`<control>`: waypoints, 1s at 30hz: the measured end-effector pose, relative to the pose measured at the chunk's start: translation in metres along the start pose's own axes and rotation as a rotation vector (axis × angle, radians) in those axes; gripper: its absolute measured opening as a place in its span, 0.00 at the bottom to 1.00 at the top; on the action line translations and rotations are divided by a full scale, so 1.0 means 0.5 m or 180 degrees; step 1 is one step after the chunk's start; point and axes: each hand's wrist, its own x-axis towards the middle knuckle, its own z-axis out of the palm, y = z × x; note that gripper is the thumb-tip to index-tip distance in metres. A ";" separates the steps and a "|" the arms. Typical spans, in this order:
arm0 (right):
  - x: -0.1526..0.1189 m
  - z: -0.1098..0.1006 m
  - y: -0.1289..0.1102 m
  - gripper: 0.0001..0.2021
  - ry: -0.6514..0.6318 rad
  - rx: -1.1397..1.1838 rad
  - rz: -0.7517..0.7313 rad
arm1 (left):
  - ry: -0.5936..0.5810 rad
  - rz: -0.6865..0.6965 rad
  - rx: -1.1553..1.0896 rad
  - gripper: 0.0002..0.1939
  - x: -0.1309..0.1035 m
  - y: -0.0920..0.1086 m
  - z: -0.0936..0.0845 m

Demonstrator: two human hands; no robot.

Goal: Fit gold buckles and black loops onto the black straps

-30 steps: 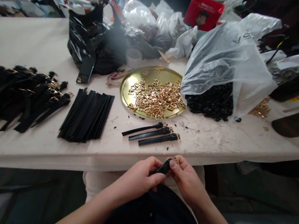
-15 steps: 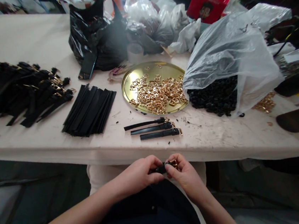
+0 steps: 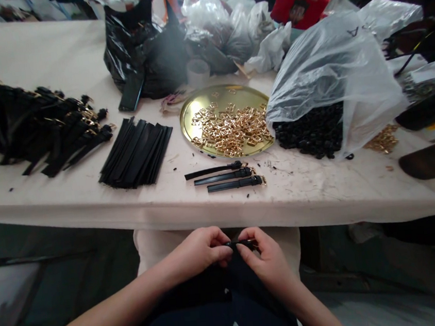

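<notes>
1. Black strap (image 3: 233,245) is lying between the two hands, above the lap and just off the near edge of the table (image 3: 160,208).
2. The left hand (image 3: 201,250) is pinching one side of it between thumb and fingers, probably steadying it.
3. The right hand (image 3: 270,261) is pinching the other side, thumb against fingers; they are hiding its end, so its form I cannot tell. Holding both sides close together is likely giving fine control over so small a piece.
4. Three buckled straps (image 3: 227,177) are resting near the edge, roughly side by side with buckles pointing right, perhaps for neatness.
5. Behind them, a gold plate (image 3: 194,103) is holding loose buckles (image 3: 233,130), its rim presumably stopping them scattering.
6. Flat black strips (image 3: 134,153) are lying bunched to the left, seemingly within easy reach.
7. At right, a plastic bag (image 3: 321,79) is partly covering small black pieces (image 3: 310,135), apparently containing them.
</notes>
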 end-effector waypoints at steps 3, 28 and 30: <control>-0.007 -0.005 -0.005 0.03 -0.0247 -0.0081 -0.0279 | 0.0053 0.0072 0.0340 0.10 -0.005 0.002 0.007; 0.013 0.004 0.027 0.12 -0.0069 0.1440 0.1184 | 0.0327 0.0500 0.1436 0.16 0.008 0.017 0.004; 0.014 0.005 0.027 0.13 -0.0055 0.1556 0.1270 | 0.0342 0.0442 0.1578 0.15 0.010 0.020 0.005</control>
